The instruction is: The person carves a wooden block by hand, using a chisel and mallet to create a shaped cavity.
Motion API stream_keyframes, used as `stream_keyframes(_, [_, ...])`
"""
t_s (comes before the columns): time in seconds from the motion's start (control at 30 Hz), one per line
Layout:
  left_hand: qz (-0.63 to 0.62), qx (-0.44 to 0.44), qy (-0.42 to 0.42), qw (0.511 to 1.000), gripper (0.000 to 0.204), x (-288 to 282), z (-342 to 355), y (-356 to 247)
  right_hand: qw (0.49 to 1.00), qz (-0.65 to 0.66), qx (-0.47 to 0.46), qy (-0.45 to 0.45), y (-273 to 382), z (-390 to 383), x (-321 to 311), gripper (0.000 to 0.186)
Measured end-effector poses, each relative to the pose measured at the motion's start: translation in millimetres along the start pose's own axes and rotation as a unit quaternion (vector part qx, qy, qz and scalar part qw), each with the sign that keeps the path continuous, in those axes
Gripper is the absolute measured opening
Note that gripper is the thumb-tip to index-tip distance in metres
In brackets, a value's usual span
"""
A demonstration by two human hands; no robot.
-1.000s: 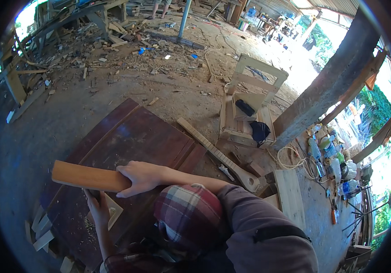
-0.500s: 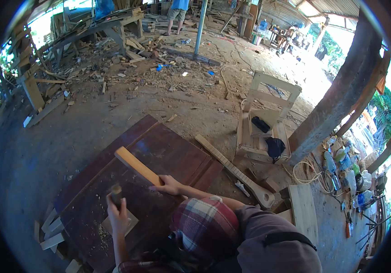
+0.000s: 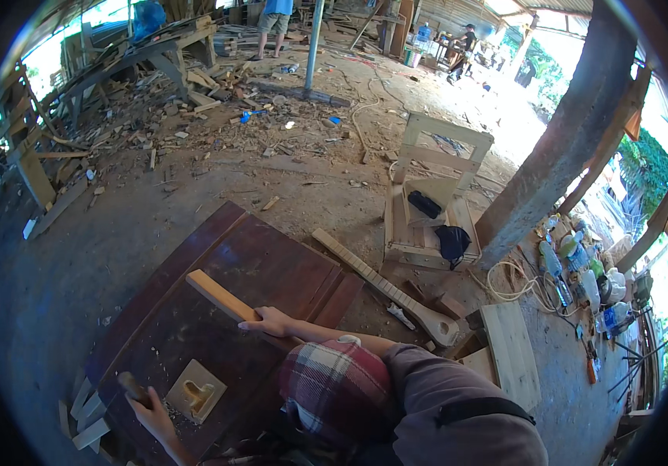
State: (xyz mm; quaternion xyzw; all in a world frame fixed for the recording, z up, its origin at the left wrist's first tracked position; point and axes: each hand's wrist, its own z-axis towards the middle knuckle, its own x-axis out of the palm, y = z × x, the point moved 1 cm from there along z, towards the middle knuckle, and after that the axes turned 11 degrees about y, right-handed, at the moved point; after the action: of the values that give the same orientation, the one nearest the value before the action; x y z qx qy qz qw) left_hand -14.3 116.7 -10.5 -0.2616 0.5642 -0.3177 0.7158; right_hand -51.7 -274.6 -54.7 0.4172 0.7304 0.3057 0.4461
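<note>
Fingers wrapped round a tool with a round brown handle [image 3: 132, 387], my left hand [image 3: 155, 419] is at the near left of a dark reddish wooden panel [image 3: 229, 260]. The tool's working end cannot be made out. Just right of that hand lies a square light wooden block [image 3: 203, 405] with a curved hollow cut into it, shavings around it. My right hand [image 3: 272, 321] is closed on the near part of a flat, light wooden bar [image 3: 221, 295]. The bar slants up to the left over the panel, and red plaid cloth [image 3: 330, 377] hides its near end.
A long-necked wooden instrument body [image 3: 384, 283] lies right of the panel. Beyond it stands a small wooden chair [image 3: 435, 190] with dark items on it. A leaning post [image 3: 559, 140], plastic bottles and a coiled cord are at right. Wood scraps [image 3: 202, 93] litter the far ground.
My left hand has moved left and toward me with the tool, uncovering the hollowed block. My right hand still holds the bar. The whole view has shifted a little.
</note>
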Motion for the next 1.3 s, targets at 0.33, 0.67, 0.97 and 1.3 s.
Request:
stream_keyframes(0.33, [0.187,-0.199,0.181,0.945,0.089,28,-29,-10,1.000,-0.016,0.001,0.015,1,-1,-2,0.088])
stream_keyframes(0.67, [0.207,-0.133,0.083,0.966,0.067,43,-41,-4,1.000,-0.022,-0.007,0.014,9,4,6,0.089])
stream_keyframes(0.97, [0.262,-0.070,0.127,0.954,0.062,45,-33,-18,1.000,-0.020,-0.008,-0.002,2,2,-1,0.084])
stream_keyframes(1.3, [0.147,-0.111,0.198,0.963,0.045,57,-4,-24,1.000,0.015,-0.008,0.012,8,-3,-1,0.085])
